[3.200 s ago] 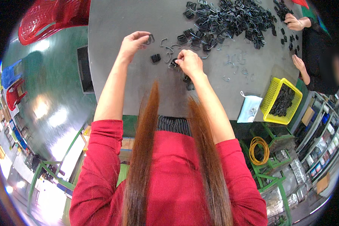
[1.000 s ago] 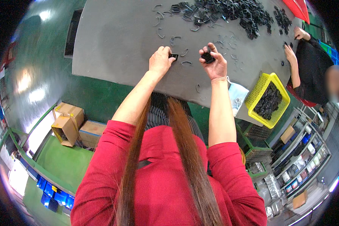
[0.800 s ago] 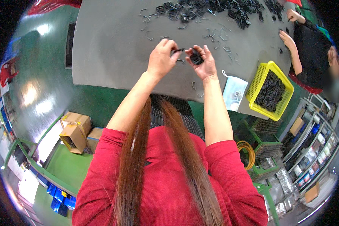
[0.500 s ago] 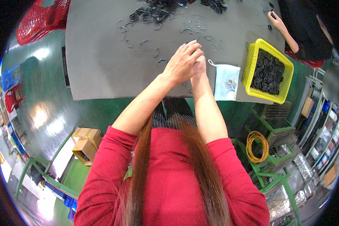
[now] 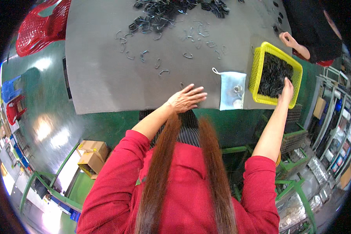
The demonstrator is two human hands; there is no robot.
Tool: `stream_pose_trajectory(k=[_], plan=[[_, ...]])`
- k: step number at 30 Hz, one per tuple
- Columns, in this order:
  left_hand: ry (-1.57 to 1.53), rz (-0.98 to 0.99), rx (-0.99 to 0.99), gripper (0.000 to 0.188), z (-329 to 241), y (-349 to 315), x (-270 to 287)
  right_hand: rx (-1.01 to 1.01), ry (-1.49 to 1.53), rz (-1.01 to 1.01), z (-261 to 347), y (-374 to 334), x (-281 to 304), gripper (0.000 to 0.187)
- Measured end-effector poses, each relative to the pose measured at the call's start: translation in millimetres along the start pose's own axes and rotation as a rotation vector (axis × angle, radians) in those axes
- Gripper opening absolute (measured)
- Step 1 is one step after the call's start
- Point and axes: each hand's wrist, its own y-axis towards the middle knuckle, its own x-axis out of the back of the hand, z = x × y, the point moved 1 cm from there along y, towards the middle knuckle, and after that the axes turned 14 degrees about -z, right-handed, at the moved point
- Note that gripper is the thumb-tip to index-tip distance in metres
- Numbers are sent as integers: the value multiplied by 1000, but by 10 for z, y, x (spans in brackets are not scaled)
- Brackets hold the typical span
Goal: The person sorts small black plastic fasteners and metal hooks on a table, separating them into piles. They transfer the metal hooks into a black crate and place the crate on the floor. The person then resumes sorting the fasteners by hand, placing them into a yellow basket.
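Black clips (image 5: pixel 275 74), small and probably light and stiff, fill the yellow basket (image 5: pixel 257 68) at the desk's (image 5: pixel 105 78) three o'clock edge; pinching one by its sides should do. The right hand (image 5: pixel 286 87) is laid over them, grip hidden. The left hand (image 5: pixel 186 98) lies flat, fingers (image 5: pixel 197 94) spread, empty, at six o'clock. A face mask (image 5: pixel 232 89) lies between.
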Motion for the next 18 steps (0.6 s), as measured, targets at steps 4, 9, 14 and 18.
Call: stream_pose_trajectory(k=[4, 9, 14, 18], plan=[[236, -85, 388, 58, 865, -251, 578, 599, -287, -117, 123, -362, -341, 37], [531, -343, 688, 54, 1767, -678, 1385, 792, -29, 327, 1003, -1954, -1398, 24], [295, -688, 935, 45, 2368, -410, 1761, 740, -230, 892, 1337, -3193, -2327, 45], [218, -658, 970, 43, 2658, -45, 1720, 645, -364, 718, 1502, -3458, -2791, 56]])
